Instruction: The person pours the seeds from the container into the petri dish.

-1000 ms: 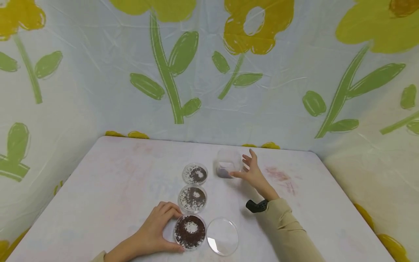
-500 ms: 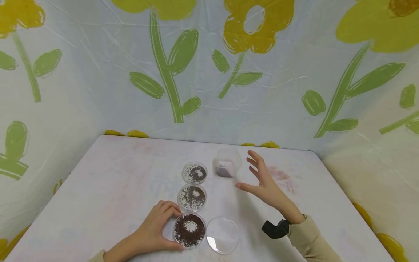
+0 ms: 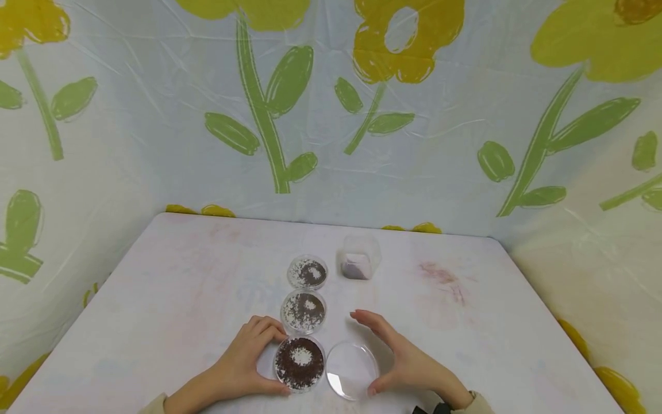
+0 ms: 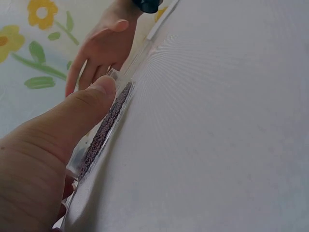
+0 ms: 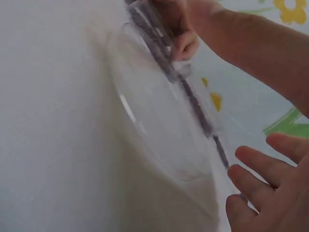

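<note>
My left hand holds the nearest petri dish by its rim, thumb at the near side and fingers at the far side. Dark brown granules form a ring in it around a pale bare middle. In the left wrist view the thumb lies against the dish's clear wall. A clear round lid rests on the table just right of that dish. My right hand is beside the lid, thumb and fingers spread wide, with nothing between them; its thumb tip is right at the lid's edge. The right wrist view shows its fingers apart.
Two more petri dishes, a middle one and a far one, line up behind the nearest, with thinner dark granules. A clear plastic container with dark contents stands at the back. Flower-printed cloth walls the table.
My right hand has moved away from the clear container at the back, toward me and down to the lid's right side. The left hand stays on the dish.
</note>
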{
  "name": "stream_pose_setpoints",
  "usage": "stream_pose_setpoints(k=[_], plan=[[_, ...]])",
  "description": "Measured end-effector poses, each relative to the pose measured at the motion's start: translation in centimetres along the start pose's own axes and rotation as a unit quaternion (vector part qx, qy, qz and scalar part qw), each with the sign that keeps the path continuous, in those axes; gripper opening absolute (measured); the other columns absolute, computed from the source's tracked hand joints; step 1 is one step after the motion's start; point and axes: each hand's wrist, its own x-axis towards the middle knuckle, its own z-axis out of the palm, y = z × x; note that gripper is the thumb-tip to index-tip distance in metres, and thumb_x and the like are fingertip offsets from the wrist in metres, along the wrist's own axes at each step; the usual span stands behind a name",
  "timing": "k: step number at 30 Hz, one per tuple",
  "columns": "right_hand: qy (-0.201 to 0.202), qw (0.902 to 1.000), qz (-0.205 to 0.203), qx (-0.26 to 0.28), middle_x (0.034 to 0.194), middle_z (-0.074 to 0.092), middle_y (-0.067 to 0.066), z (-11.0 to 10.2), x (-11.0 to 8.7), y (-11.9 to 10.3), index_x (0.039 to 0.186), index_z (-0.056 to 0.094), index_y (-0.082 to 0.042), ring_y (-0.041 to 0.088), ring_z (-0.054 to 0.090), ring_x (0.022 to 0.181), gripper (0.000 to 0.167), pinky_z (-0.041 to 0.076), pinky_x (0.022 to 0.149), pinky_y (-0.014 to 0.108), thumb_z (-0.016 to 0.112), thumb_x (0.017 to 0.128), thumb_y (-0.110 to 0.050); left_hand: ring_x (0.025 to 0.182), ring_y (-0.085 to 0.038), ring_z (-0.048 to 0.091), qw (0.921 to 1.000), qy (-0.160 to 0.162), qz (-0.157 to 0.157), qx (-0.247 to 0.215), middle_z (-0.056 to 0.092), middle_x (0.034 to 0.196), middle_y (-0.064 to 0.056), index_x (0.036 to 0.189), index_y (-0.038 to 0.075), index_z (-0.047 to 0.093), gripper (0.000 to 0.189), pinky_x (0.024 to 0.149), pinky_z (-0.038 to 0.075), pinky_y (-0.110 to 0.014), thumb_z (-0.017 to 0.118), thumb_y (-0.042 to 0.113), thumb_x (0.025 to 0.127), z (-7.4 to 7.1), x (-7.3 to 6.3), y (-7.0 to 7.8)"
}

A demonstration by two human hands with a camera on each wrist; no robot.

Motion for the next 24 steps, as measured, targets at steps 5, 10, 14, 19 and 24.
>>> stream_pose_setpoints(k=[5,10,14,19,24], plan=[[-0.056,0.9984,-0.008,-0.006,0.160,0.024,0.017,1.0,-0.5,0.9,0.157,0.016,-0.005,0.022,0.022,0.148,0.122,0.016,0.116,0.018,0.093,0.066,-0.030,0.113,-0.008,0.043,1.0000,0.001,0.001,0.001,0.053,0.121,0.013,0.108,0.027,0.060,0.069,0.094,0.042,-0.041,0.084,0.069,0.059,0.0,0.1,0.0],[-0.032,0.9990,-0.014,-0.029,0.156,0.032,0.015,1.5,-0.6,1.2,0.155,0.022,-0.005,0.021,0.029,0.145,0.112,0.018,0.115,0.017,0.090,0.070,-0.031,0.113,-0.008,0.043,1.0000,0.002,0.002,-0.002,0.053,0.121,0.012,0.107,0.026,0.060,0.069,0.095,0.042,-0.040,0.084,0.069,0.059,0.0,0.1,0.0],[-0.006,0.9992,-0.015,-0.035,0.150,0.042,0.012,1.9,-0.4,1.3,0.151,0.029,-0.005,0.022,0.038,0.140,0.103,0.023,0.114,0.018,0.089,0.072,-0.032,0.114,-0.008,0.043,1.0000,0.002,-0.002,0.000,0.053,0.121,0.013,0.107,0.027,0.060,0.069,0.095,0.042,-0.041,0.084,0.069,0.058,0.0,0.2,0.0],[0.015,0.9984,-0.035,-0.042,0.146,0.047,0.011,2.2,-0.3,1.4,0.148,0.034,-0.003,0.023,0.044,0.135,0.100,0.028,0.113,0.019,0.091,0.071,-0.030,0.113,-0.008,0.043,1.0000,0.001,0.000,0.004,0.053,0.121,0.013,0.107,0.026,0.059,0.069,0.095,0.042,-0.040,0.083,0.069,0.059,0.1,0.1,-0.1],[0.038,0.9973,-0.049,-0.040,0.143,0.050,0.012,2.5,-0.4,1.9,0.147,0.037,-0.001,0.025,0.047,0.132,0.099,0.028,0.112,0.018,0.092,0.070,-0.028,0.114,-0.008,0.043,1.0000,0.002,0.004,0.002,0.053,0.122,0.011,0.108,0.026,0.059,0.069,0.094,0.041,-0.039,0.083,0.069,0.060,0.1,-0.1,-0.2]])
